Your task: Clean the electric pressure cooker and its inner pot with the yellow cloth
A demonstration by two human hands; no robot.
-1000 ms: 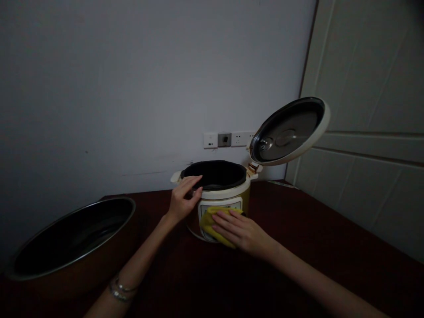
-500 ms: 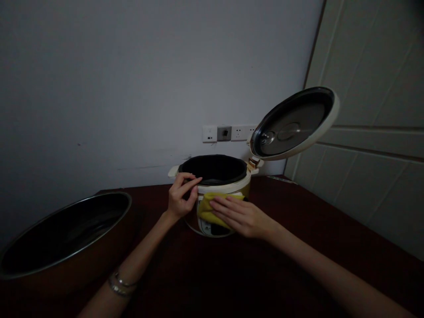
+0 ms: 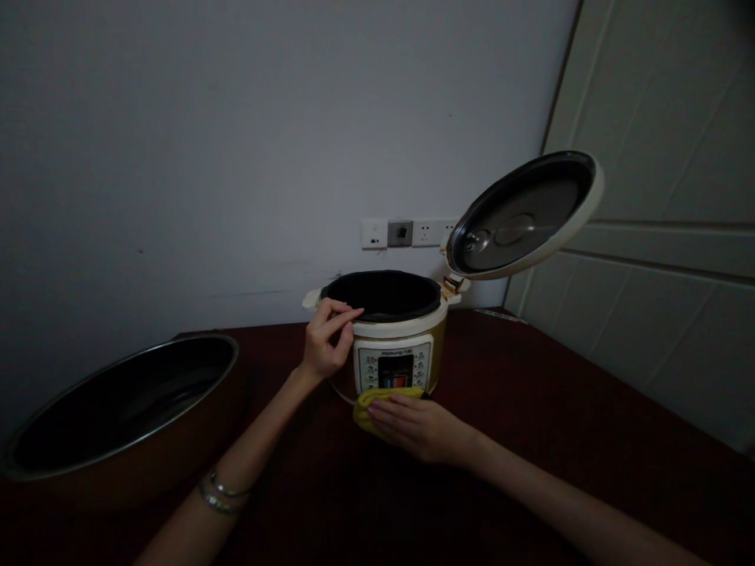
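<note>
A cream and gold rice cooker [image 3: 394, 346] stands on the dark red table [image 3: 531, 409] by the wall, its lid [image 3: 522, 214] hinged open to the right and its black inner pot showing. My left hand [image 3: 328, 343] grips the cooker's left rim, fingers curled. My right hand [image 3: 416, 425] lies flat on a yellow cloth [image 3: 369, 405] at the base of the cooker's front, below the control panel [image 3: 392, 368].
A large dark metal bowl [image 3: 118, 417] sits at the left of the table. Wall sockets [image 3: 406, 233] are behind the cooker. A white door [image 3: 666, 196] fills the right side, close to the table's right edge.
My right hand slid the yellow cloth up to the cooker's rim and then down to its base, uncovering the control panel. My left hand stayed on the rim.
</note>
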